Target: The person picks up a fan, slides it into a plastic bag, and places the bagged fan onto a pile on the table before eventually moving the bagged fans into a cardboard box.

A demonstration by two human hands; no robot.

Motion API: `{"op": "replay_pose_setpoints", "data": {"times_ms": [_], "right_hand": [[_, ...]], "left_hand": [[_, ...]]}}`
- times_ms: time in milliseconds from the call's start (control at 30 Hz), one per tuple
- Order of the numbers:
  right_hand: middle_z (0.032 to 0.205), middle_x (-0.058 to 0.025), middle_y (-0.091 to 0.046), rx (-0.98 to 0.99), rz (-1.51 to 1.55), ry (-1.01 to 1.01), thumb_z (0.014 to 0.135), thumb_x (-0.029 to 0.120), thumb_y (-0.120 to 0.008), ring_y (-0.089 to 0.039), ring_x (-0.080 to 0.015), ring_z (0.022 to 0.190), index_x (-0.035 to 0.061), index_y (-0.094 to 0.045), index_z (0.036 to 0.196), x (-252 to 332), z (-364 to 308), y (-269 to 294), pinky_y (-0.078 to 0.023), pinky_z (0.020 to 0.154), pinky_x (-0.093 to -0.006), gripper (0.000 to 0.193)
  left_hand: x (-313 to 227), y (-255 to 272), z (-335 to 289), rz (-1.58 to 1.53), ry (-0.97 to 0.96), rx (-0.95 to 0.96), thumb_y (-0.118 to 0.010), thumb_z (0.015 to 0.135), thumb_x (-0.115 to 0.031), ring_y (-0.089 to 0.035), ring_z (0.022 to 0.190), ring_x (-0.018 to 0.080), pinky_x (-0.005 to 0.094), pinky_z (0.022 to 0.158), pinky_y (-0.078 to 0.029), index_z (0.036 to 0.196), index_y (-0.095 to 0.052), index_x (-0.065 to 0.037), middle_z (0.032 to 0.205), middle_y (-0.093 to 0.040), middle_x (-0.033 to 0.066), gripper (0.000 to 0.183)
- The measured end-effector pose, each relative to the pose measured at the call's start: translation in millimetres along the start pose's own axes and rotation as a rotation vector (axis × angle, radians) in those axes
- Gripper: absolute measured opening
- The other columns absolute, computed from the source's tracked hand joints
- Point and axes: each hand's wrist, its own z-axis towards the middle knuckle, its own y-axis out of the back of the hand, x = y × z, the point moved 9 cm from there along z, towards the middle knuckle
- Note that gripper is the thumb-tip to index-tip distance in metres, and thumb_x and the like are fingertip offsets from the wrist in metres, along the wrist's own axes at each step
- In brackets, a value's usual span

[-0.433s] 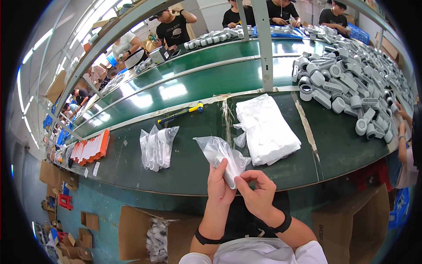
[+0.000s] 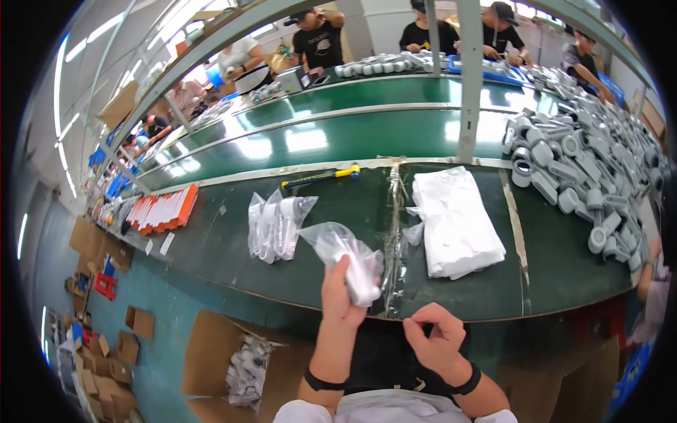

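My left hand (image 2: 338, 299) is wrapped round a pale, long-handled part in a clear plastic bag (image 2: 358, 275), held over the front edge of the table. The bag's loose end fans out to the upper left. Close by on the right, my right hand (image 2: 440, 340) is apart from the bag, thumb and forefinger pinched; whatever may be between them is too small to see. Several bagged parts (image 2: 276, 229) lie side by side beyond my left hand. To their right, a stack of white plastic bags (image 2: 458, 225) rests on the dark green table (image 2: 338, 211).
A large heap of loose grey parts (image 2: 585, 166) covers the table's right side. A yellow-and-black hammer (image 2: 321, 176) lies near the back edge. Orange-and-white cards (image 2: 163, 210) sit at left. An open carton (image 2: 211, 352) holds bagged parts below. A metal post (image 2: 469, 92) stands behind; co-workers sit across.
My right hand has come away from the bag, down and to the right. My left hand has turned the bagged part slightly and keeps hold of it. The whole view has shifted.
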Motion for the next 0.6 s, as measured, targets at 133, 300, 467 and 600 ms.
{"op": "replay_pose_setpoints", "data": {"times_ms": [133, 300, 467, 600], "right_hand": [[0.073, -0.0016, -0.065, 0.101, -0.075, -0.23, 0.082, 0.0, -0.07, -0.057, -0.005, 0.064, -0.0002, -0.066, 0.086, -37, 3, 14, -0.046, 0.058, -0.0198, 0.006], [0.072, -0.0006, -0.065, 0.105, -0.116, -0.358, 0.085, 0.004, -0.07, -0.056, -0.0027, 0.064, -0.0009, -0.066, 0.087, -85, 3, 25, -0.045, 0.056, -0.0191, 0.006], [0.07, -0.0021, -0.064, 0.154, -0.279, -0.275, 0.085, 0.004, -0.07, -0.057, -0.0042, 0.061, -0.0023, -0.066, 0.087, -84, 5, 28, -0.045, 0.053, -0.0202, 0.008], [0.067, -0.0042, -0.063, 0.17, -0.353, -0.166, 0.084, 0.004, -0.07, -0.057, -0.0061, 0.058, -0.0028, -0.066, 0.085, -76, 4, 23, -0.045, 0.052, -0.0212, 0.008]], "left_hand": [[-94, 33, -6, 0.375, -0.315, -0.106, -0.059, 0.088, -0.015, -0.059, 0.068, 0.0197, 0.0294, 0.046, -0.05, 0.127, -0.045, -0.005, 0.098, -0.058, 0.0108, 0.043], [-226, 121, 8, 0.684, -0.661, -0.439, -0.062, 0.072, -0.003, -0.064, 0.078, 0.0263, 0.0345, 0.069, -0.054, 0.13, -0.043, 0.0, 0.105, -0.06, 0.0149, 0.061], [-276, 183, 53, 0.963, -0.51, -0.531, -0.066, 0.073, -0.005, -0.062, 0.096, 0.0227, 0.0334, 0.08, -0.05, 0.126, -0.049, 0.006, 0.108, -0.062, 0.0146, 0.057], [-289, 216, 86, 1.234, -0.545, -0.636, -0.069, 0.073, -0.01, -0.063, 0.089, 0.0209, 0.0319, 0.079, -0.049, 0.122, -0.056, 0.009, 0.102, -0.065, 0.0138, 0.054]]}}
